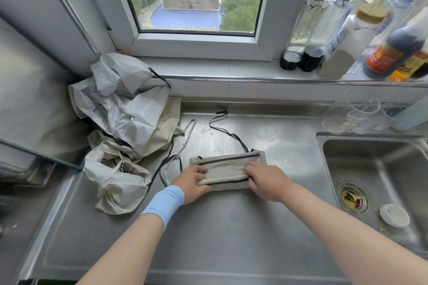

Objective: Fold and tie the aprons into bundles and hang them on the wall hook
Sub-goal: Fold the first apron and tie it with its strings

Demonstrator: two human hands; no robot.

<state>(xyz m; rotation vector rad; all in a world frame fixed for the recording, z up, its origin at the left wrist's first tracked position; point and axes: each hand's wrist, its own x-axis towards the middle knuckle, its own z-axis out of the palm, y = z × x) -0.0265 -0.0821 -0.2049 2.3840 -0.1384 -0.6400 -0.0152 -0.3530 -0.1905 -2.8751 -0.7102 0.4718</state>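
- Left hand (193, 181) and right hand (264, 180) each pinch an end of my folded apron (228, 166), flat on the steel tabletop (220, 227).
- Unfolded aprons (122, 127) lie heaped left of it.
- Its black strap (225, 131) trails toward the window.

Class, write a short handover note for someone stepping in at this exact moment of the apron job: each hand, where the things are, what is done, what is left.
Left hand: gripping the left end of the folded apron, light blue wristband on that wrist.
Right hand: gripping its right end.
The folded apron lies on the steel counter, left of the sink; its dark strap trails loose towards the window.
Done: this apron is folded into a narrow strip.
Left: roll it, tie it with the strap, then fold and tie the crumpled aprons heaped at the left. No wall hook is in view.
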